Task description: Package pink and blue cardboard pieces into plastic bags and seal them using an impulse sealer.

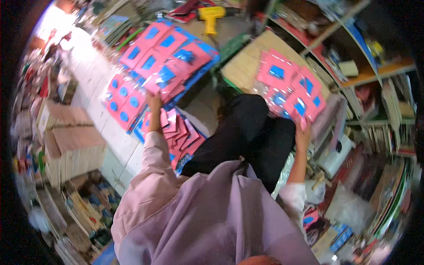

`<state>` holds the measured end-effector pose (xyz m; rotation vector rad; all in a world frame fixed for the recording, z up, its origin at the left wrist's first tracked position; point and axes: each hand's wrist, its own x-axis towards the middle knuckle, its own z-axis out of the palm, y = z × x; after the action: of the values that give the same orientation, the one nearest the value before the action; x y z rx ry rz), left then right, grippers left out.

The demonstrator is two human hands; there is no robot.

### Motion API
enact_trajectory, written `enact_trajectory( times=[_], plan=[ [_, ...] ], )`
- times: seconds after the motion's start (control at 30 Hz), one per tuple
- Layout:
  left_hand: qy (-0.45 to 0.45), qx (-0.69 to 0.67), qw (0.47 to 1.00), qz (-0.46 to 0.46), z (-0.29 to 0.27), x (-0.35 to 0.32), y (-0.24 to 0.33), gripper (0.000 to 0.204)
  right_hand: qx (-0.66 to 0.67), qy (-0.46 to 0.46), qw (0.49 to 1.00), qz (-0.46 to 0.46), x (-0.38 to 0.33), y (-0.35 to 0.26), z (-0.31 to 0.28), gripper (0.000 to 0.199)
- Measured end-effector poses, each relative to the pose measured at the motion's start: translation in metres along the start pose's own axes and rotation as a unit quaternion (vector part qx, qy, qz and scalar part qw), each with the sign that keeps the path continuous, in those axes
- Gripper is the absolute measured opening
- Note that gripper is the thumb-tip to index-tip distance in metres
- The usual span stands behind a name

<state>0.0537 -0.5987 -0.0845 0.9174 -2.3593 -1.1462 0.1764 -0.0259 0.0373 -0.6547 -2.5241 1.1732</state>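
Note:
My left hand reaches forward to the near edge of a big pile of pink packets with blue shapes on the floor and touches one packet there. More pink packets lie fanned out by my left forearm. My right hand grips the lower edge of a stack of pink packets held up at my right, above a cardboard sheet. My legs in black trousers stretch out between the two piles.
A yellow power drill lies at the top. Stacks of books stand at the left on the pale tiled floor. Shelves crammed with books fill the right side. A white device sits near my right arm.

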Motion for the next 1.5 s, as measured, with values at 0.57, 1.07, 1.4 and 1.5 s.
enact_trajectory(
  times=[0.57, 1.07, 1.4, 1.5],
  plan=[
    [-0.138, -0.222, 0.94, 0.218, 0.035, -0.137, 0.196, 0.082, 0.09, -0.031, 0.955, 0.282, 0.078, 0.094, 0.023, 0.057],
    [-0.884, -0.097, 0.456, -0.026, 0.177, -0.227, 0.372, 0.041, 0.367, -0.163, 0.905, 0.141, 0.04, -0.036, -0.088, 0.027],
    [-0.882, -0.113, 0.441, -0.123, 0.207, -0.257, 0.331, 0.039, 0.601, -0.08, 0.761, 0.232, -0.04, 0.03, -0.087, 0.034],
    [-0.847, -0.101, 0.494, -0.169, 0.212, -0.251, 0.331, 0.04, 0.629, -0.093, 0.75, 0.183, -0.028, -0.018, -0.079, 0.034]
  ],
)
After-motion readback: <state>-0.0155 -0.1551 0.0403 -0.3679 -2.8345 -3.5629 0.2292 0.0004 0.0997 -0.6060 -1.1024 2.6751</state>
